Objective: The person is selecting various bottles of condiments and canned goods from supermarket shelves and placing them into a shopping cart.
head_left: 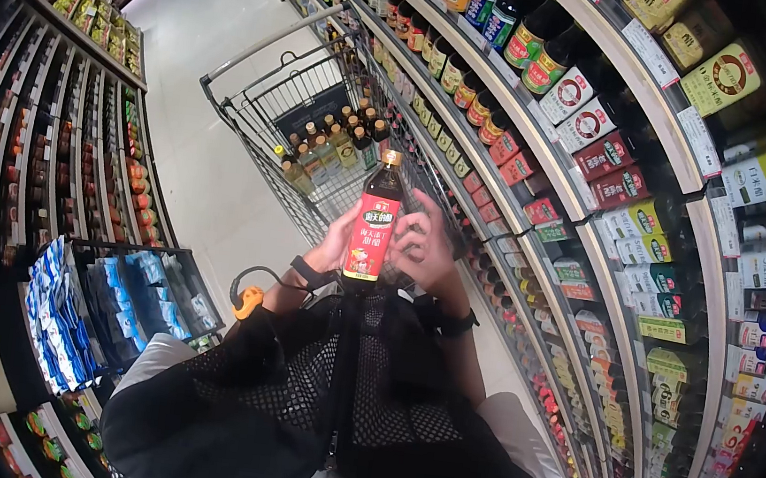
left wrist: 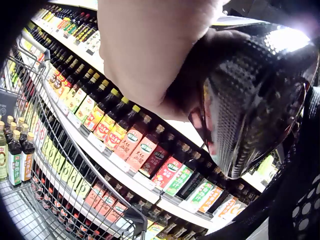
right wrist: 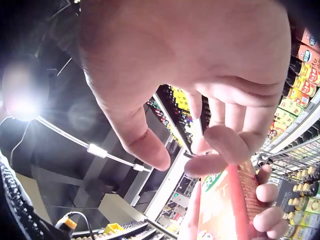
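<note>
A dark vinegar bottle (head_left: 374, 238) with a red label and gold cap stands upright before the chest in the head view. My left hand (head_left: 333, 245) grips it from the left side. In the right wrist view, left-hand fingers (right wrist: 267, 193) wrap round the label's edge. The bottle's ribbed dark glass (left wrist: 240, 100) fills the right of the left wrist view, beside the left hand (left wrist: 150, 50). My right hand (head_left: 424, 248) is at the bottle's right side, fingers loosely bent. Its fingertips are right at the label's top in the right wrist view, the thumb apart from it.
Just ahead is a wire shopping cart (head_left: 278, 45) holding several bottles (head_left: 346, 145). Long shelves of sauce bottles and boxes (head_left: 616, 185) curve close along the right. Another shelf (head_left: 73, 138) lines the left, with blue-and-white packs (head_left: 61, 325) on a rack nearby.
</note>
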